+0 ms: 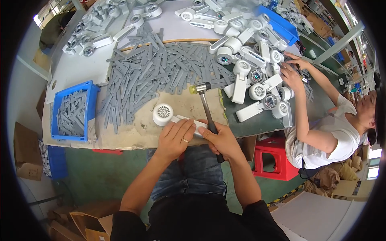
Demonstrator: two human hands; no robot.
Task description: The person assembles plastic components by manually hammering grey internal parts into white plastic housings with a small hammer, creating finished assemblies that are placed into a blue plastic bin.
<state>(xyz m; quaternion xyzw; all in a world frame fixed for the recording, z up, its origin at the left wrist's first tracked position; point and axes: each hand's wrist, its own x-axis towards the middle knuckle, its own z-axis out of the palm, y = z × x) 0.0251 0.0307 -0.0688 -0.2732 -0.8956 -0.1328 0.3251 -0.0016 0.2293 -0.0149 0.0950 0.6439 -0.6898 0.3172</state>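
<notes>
A white handheld fan [163, 114] lies at the table's front edge, its round grille facing up on the left. My left hand [175, 137] is closed over the fan's handle, fingers laid across it. In my right hand [222, 141] is a small hammer [206, 105], gripped by its black handle. The hammer's head, yellow at one end and black at the other, points away from me above the table. My right thumb is by the end of the fan's handle; whether it touches is hard to tell.
Beyond the fan spreads a heap of flat grey plastic strips [161, 68]. A blue bin [92, 108] of similar strips stands at left. White fans [257, 91] pile up at right, where a co-worker's hands [295, 74] reach in. A red stool [277, 158] stands below.
</notes>
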